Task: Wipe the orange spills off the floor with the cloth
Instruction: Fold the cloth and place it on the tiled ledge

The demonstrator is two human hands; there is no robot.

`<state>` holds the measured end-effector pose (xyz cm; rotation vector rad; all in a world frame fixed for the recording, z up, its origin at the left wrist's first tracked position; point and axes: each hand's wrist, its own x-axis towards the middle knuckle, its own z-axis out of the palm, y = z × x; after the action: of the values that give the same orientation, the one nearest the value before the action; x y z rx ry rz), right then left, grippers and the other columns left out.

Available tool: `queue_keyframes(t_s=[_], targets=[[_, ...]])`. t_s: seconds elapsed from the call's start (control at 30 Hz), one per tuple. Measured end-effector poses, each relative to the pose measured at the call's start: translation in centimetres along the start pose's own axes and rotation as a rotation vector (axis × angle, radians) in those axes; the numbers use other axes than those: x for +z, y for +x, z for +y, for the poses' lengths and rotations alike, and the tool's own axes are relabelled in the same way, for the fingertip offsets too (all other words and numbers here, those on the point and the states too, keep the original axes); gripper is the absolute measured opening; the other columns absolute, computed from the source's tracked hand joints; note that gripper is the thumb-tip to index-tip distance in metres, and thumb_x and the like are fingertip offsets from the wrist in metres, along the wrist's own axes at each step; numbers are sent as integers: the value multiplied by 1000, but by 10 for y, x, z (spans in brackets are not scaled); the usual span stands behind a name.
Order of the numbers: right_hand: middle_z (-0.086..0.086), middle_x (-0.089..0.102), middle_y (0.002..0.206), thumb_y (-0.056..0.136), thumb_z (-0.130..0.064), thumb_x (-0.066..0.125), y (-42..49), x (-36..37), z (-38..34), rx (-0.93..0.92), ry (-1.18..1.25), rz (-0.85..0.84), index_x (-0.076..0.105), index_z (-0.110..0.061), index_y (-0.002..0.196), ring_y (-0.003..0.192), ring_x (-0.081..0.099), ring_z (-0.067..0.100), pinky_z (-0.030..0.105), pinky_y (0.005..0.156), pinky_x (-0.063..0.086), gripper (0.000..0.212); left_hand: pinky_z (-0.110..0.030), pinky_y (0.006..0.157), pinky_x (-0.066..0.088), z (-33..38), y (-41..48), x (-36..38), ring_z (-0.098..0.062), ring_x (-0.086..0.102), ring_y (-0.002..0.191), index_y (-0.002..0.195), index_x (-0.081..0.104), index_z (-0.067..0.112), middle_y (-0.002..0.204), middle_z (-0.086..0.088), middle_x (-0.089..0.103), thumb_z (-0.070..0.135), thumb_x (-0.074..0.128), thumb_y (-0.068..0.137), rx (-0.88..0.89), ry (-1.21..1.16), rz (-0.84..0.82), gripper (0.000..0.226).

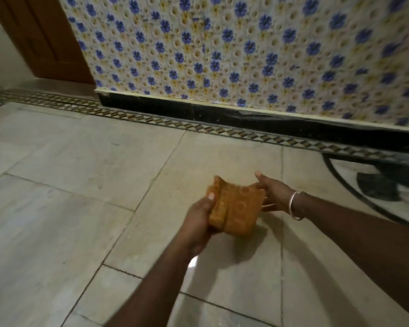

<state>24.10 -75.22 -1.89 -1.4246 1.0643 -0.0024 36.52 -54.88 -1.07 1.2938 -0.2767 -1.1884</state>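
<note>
An orange folded cloth [236,208] with a faint ring pattern is held above the pale stone floor [80,185]. My left hand [198,218] grips its left edge, thumb on top. My right hand [272,192], with a metal bangle on the wrist, holds the cloth's right corner with the fingers partly spread. No orange spill shows on the floor in this view. The image is somewhat blurred.
A wall [246,48] with blue flower wallpaper stands ahead, with a black skirting [222,114] and a patterned border strip [151,119] along the floor. A brown wooden door [38,36] is at the far left. A dark inlay design [376,185] marks the floor at right.
</note>
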Motion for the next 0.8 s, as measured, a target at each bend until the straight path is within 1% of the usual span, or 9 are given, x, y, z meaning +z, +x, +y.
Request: queue_keyframes(t_s=[0.07,0.17,0.27,0.33,0.47,0.57,0.63,0.7,0.8], targets=[[11,69,120,88,-79,35,-19,-23,-9,-15,94,-10,65,-23,121,112,65,31,46,102,48,71,-50,94,57,26,8,12,-34,72,113,131,63,10,119,-16,76,40,45,109,0,-192,-31,42],[16,65,128,84,-82,40,-42,-46,-31,-42,227,-78,59,-21,131,117,64,32,50,107,44,79,-56,103,51,63,18,27,-39,66,123,146,54,10,130,-21,70,47,45,107,43,-319,-161,55],[19,63,133,81,-77,53,-65,-51,-60,-105,309,-156,54,-20,136,122,61,36,53,108,43,79,-59,109,48,91,22,49,-39,63,128,149,52,17,139,-19,65,55,49,104,109,-282,-326,59],[15,62,134,83,-63,64,-82,-55,-79,-189,326,-141,49,-20,142,122,61,36,53,106,45,74,-57,105,53,106,22,71,-38,64,126,149,51,17,140,-18,65,44,62,100,139,-209,-373,57],[11,67,126,91,-21,68,-101,-58,-117,-353,316,89,54,-18,132,115,65,32,50,91,56,44,-48,87,63,138,27,102,-33,69,118,146,52,18,133,-12,69,26,73,93,190,34,-277,57],[11,67,124,88,-15,73,-108,-72,-128,-396,354,259,56,-17,128,109,67,33,55,87,58,44,-37,68,60,154,39,117,-27,70,106,139,56,13,122,-8,70,17,71,96,239,255,-115,46],[11,68,123,86,-15,76,-112,-80,-131,-415,345,317,54,-13,133,107,68,33,55,87,58,52,-32,60,55,162,45,123,-27,69,106,137,57,11,120,-8,69,13,70,96,243,278,-106,42],[12,69,123,87,-13,75,-113,-84,-134,-442,359,340,53,-10,134,106,69,32,51,86,59,52,-31,57,54,167,50,128,-28,70,109,135,59,10,121,-8,70,12,70,96,231,268,-138,41],[11,68,123,87,-14,74,-108,-95,-146,-459,373,393,52,-12,137,108,69,32,52,88,58,55,-38,70,58,185,59,142,-29,71,104,130,62,8,116,-11,73,12,68,96,231,293,-135,34]])
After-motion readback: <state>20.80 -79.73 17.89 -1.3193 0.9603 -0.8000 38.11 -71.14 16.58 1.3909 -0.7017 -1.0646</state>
